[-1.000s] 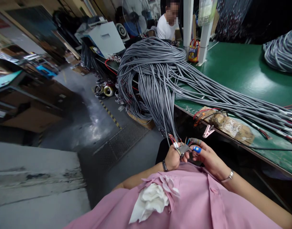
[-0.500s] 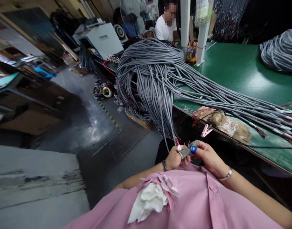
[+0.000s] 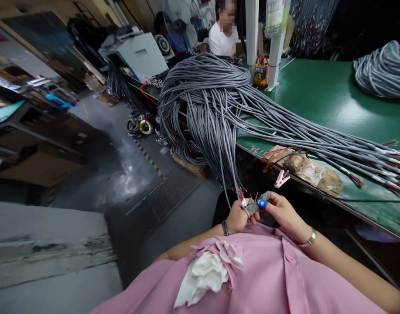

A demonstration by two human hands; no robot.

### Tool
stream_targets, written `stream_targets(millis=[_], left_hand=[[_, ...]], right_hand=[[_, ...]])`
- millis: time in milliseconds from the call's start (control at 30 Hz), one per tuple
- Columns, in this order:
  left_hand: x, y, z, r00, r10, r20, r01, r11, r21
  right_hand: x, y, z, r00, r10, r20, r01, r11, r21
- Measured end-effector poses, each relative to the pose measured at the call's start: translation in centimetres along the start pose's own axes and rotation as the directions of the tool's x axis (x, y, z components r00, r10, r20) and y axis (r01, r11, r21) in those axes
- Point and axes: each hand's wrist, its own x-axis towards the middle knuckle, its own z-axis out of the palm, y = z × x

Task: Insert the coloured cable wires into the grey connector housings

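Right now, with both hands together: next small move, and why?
I'd hold the left hand steady and use the right hand to separate one wire: thin orange wires stick up between the hands, close together. What the right fingertips pinch is too small to tell.

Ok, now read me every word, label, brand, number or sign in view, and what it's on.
None reads clearly enough to quote.
Packet: bold lettering on the front, too blurred to read.
Hanging bag: too blurred to make out any print.
Blue wrap on the right hand: pale mark, no legible letters.
Cables: white bands near the ends, no readable print.
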Motion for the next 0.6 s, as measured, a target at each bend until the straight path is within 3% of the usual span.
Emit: stream_targets(millis=[400,600], left_hand=[[0.6,-0.4,0.0,0.994,-0.015,-0.106,0.007,0.997,-0.078],[0.7,0.2,0.1,0.993,-0.1,0.057,0.102,0.995,-0.023]], right_hand=[[-0.2,1.8,0.0,0.988,0.122,-0.091,-0.071,0.896,0.438],[-0.1,0.4,-1.5,0.992,0.12,0.04,-0.125,0.877,0.464]])
